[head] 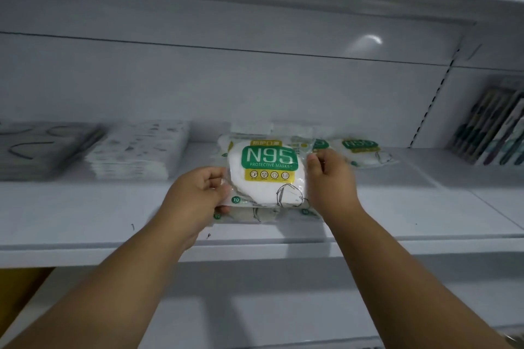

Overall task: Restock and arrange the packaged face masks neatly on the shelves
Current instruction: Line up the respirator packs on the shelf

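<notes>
Over the shelf [368,207], hands grip N95 pack [268,173].

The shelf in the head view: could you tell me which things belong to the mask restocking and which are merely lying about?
Belongs to the job:
N95 pack, gripped by left hand and right hand
N95 packs underneath
N95 packs behind
shelf

Just lying about:
white mask stack
grey stack
upright packets

Upright row of books [493,133] at far right
</notes>
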`<state>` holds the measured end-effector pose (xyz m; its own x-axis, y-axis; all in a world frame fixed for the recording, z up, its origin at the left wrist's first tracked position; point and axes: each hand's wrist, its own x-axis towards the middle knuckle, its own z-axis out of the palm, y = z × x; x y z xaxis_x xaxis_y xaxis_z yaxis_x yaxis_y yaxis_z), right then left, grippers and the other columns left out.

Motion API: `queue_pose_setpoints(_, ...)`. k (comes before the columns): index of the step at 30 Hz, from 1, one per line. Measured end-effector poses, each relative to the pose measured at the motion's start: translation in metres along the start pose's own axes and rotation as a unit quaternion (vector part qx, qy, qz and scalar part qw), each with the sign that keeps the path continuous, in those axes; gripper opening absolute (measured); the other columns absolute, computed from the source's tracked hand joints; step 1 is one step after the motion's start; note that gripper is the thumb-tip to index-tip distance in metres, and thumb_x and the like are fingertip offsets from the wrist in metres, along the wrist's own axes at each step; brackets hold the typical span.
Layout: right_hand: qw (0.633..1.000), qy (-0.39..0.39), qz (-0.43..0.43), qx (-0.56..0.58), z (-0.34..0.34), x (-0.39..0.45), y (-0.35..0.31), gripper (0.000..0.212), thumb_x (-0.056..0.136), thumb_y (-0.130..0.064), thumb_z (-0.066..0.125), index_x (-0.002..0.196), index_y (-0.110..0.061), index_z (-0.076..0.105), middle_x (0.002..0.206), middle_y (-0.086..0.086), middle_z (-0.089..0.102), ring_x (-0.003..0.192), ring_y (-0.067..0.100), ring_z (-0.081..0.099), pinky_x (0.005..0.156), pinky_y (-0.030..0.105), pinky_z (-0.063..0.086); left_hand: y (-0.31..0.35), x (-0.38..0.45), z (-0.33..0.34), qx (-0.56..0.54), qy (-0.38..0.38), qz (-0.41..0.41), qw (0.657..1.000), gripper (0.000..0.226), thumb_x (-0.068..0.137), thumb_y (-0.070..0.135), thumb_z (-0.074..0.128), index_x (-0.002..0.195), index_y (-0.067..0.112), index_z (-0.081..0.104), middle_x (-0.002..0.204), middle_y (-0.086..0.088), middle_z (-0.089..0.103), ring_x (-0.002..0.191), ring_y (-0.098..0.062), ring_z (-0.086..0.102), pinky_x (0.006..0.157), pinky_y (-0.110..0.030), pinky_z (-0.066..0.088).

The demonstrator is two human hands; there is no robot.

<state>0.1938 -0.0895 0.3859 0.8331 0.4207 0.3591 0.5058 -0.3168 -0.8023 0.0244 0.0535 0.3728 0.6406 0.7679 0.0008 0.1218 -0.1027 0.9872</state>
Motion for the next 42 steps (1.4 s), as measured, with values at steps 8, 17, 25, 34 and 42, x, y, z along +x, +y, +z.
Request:
queue_pose_setpoints(8, 0.988, -0.120, 0.015, -0.100, 0.023, -0.001, -0.020, 0.036, 0.096, -0.049, 0.057, 0.122, -0.027, 0.046, 0.092, -0.004, 0.061, 0.083, 0.015, 0.063, 0.075, 0.039, 0.057, -0.001, 0.012, -0.026, 0.124, -0.009, 0.037, 0.992, 0.054, 0.094, 0.001, 0.060, 0.127, 0.043, 0.054, 0.111, 0.003, 0.062, 0.081, -0.017, 0.069, 0.060, -0.031, 0.059)
queue_pose_setpoints(17, 0.935, -0.084, -0.185, -0.291, 0.049, -0.003, -0.014, 0.026, 0.096, -0.037, 0.059, 0.112, -0.020, 0.072, 0.123, 0.001, 0.060, 0.111, 0.024, 0.052, 0.091, 0.035, 0.041, -0.003, 0.026, -0.026, 0.344, 0.050, 0.144, 0.927, 0.034, 0.097, 0.025, 0.060, 0.131, 0.024, 0.062, 0.129, -0.001, 0.052, 0.111, -0.020, 0.054, 0.095, -0.030, 0.046)
queue_pose_setpoints(25, 0.921, -0.146, -0.286, -0.220, 0.063, -0.002, -0.005, 0.019, 0.089, -0.014, 0.060, 0.095, -0.008, 0.077, 0.094, 0.009, 0.070, 0.085, 0.029, 0.061, 0.077, 0.041, 0.052, 0.004, 0.041, -0.005, 0.462, -0.072, 0.268, 0.842, 0.024, 0.096, 0.023, 0.060, 0.116, 0.025, 0.074, 0.111, 0.002, 0.064, 0.107, -0.019, 0.055, 0.090, -0.034, 0.047)
queue_pose_setpoints(34, 0.959, -0.040, -0.217, -0.179, 0.028, 0.006, -0.005, 0.020, 0.092, -0.016, 0.067, 0.109, -0.009, 0.075, 0.106, 0.007, 0.071, 0.098, 0.024, 0.063, 0.082, 0.023, 0.039, 0.021, 0.032, 0.014, 0.426, -0.030, 0.298, 0.853, 0.023, 0.094, 0.018, 0.058, 0.112, 0.022, 0.072, 0.110, 0.003, 0.063, 0.103, -0.016, 0.054, 0.084, -0.027, 0.044)
queue_pose_setpoints(42, 0.966, 0.011, -0.180, -0.183, -0.042, 0.050, 0.013, 0.022, 0.092, -0.017, 0.067, 0.112, -0.010, 0.073, 0.112, 0.004, 0.069, 0.099, 0.020, 0.063, 0.081, 0.023, 0.042, 0.041, 0.021, 0.085, 0.382, -0.081, 0.303, 0.869, 0.024, 0.094, 0.019, 0.057, 0.113, 0.025, 0.071, 0.110, 0.006, 0.063, 0.101, -0.013, 0.057, 0.079, -0.024, 0.042)
